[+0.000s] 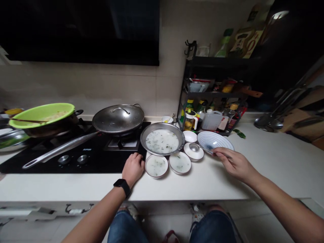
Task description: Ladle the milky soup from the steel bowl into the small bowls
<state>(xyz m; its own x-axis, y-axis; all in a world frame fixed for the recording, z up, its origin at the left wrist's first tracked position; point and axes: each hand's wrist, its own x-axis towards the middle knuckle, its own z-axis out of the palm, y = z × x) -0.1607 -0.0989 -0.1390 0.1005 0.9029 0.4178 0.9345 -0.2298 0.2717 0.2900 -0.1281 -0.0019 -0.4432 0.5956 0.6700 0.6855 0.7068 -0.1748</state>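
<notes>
My right hand (234,164) is closed around the handle of a metal ladle (194,147). The ladle's round head is over a small white bowl (197,155), its handle passing in front of a blue-and-white patterned bowl (217,140). Resting on the counter by the stove edge, my left hand (133,168) has its fingers curled in and nothing visible in them. Just right of it stands a small bowl of whitish soup with green bits (156,166), beside a second filled bowl (180,163). Behind these sits a wide metal basin (143,141) of the same soup.
A lidded pan (117,118) sits on the black stove (96,158), its long handle pointing front left. Further left is a green basin (32,116) with chopsticks. A black rack (217,93) with bottles and jars stands behind the bowls. Utensils (268,123) stand far right.
</notes>
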